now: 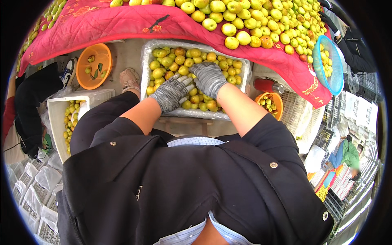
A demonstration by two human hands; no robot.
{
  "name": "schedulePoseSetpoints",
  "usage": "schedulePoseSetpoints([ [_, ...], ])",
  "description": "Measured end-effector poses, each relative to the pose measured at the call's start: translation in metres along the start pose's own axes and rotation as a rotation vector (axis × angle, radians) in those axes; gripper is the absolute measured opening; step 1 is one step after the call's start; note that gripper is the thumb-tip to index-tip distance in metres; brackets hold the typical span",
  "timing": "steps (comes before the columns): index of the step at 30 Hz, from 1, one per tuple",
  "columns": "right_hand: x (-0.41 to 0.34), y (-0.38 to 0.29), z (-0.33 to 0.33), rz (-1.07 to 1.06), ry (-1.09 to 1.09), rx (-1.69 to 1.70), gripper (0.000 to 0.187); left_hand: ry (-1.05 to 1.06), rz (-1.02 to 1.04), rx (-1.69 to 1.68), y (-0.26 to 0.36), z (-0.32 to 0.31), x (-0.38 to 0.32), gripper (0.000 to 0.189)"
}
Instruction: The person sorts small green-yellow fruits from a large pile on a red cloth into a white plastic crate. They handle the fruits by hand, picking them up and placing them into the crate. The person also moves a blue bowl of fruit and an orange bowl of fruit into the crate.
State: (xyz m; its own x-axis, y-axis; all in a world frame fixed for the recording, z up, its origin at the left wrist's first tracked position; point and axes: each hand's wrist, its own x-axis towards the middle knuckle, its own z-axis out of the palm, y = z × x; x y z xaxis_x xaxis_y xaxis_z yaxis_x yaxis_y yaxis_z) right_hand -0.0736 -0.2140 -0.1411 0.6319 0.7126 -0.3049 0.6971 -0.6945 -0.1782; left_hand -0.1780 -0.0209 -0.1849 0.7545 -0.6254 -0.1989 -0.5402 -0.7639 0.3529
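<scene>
A white crate [247,72] lined with clear plastic stands before me, filled with yellow-green jujube-like fruit [158,73], some blushed brown. Both my hands wear grey knit gloves. My left hand [172,93] lies palm down on the fruit near the crate's middle, its fingers apart and pointing forward. Just to its right, my right hand [209,77] rests over the fruit with its fingers bent. The right palm is hidden, so I cannot see whether a fruit is in it.
Beyond the crate, a red quilted cloth [122,23] bears a large heap of fruit [260,18]. An orange basket [80,65] and a second crate [55,122] stand left. At right are a red flask [265,85], a small orange basket [278,105] and a blue basket [332,65]. People sit nearby.
</scene>
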Motion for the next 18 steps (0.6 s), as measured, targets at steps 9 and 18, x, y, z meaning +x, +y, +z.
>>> schedulePoseSetpoints([
  [9,-0.053,-0.016,0.022,-0.112,-0.246,-0.229,0.073,0.07,-0.268,0.102,-0.027,-0.021,0.01,0.076],
  [18,-0.023,0.018,0.02,0.02,0.074,-0.045,0.058,0.091,-0.364,0.016,-0.06,-0.031,0.017,0.076],
])
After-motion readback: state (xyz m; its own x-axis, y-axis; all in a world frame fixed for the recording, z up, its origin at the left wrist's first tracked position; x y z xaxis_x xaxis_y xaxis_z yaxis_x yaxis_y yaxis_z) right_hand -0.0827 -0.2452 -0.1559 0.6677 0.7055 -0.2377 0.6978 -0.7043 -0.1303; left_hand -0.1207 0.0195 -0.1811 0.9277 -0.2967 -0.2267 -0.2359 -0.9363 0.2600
